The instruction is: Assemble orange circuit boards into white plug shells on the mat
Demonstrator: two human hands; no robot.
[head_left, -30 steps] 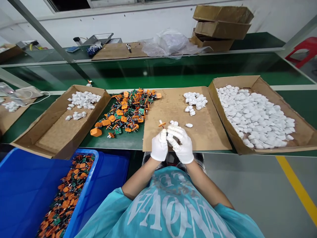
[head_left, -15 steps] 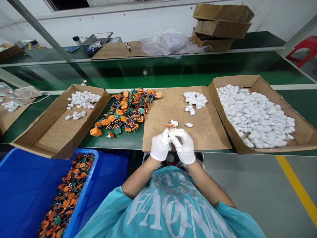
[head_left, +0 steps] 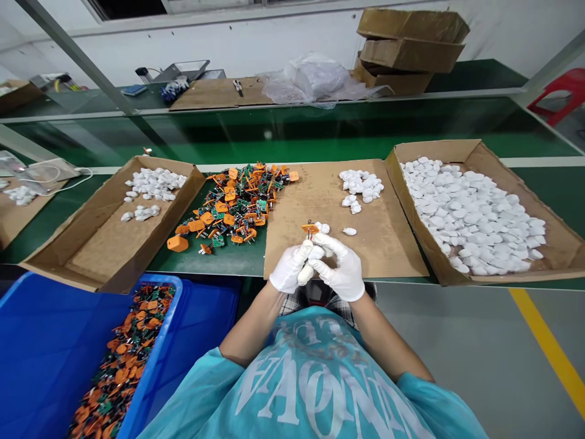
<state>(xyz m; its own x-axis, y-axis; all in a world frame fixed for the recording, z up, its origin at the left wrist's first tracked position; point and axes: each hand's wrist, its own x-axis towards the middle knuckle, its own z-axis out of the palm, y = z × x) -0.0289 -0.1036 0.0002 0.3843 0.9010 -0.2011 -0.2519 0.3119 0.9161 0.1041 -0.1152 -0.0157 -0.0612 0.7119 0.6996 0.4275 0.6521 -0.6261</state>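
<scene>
In white gloves, my left hand (head_left: 289, 268) and my right hand (head_left: 340, 268) meet above the near edge of the cardboard sheet. A rounded white plastic shell (head_left: 315, 252) is pinched between the fingers of both. From it thin wires rise to an orange plug piece (head_left: 309, 228), which sticks up beyond my fingertips. How the wires join the shell is hidden. Just past my fingers lies one white piece (head_left: 322, 228), and another loose white piece (head_left: 350, 231) rests to its right.
Left of the cardboard sheet (head_left: 388, 256) is a heap of orange plug pieces with green circuit boards (head_left: 228, 204). Cardboard trays of white pieces stand at left (head_left: 86, 259) and right (head_left: 484, 277). A blue bin (head_left: 158, 341) holds more orange pieces below. Small white piles (head_left: 361, 183) lie ahead.
My left hand has shifted slightly left and the fingers have spread a little, so the white shell now shows between them. The orange plug piece has moved slightly up and left.
</scene>
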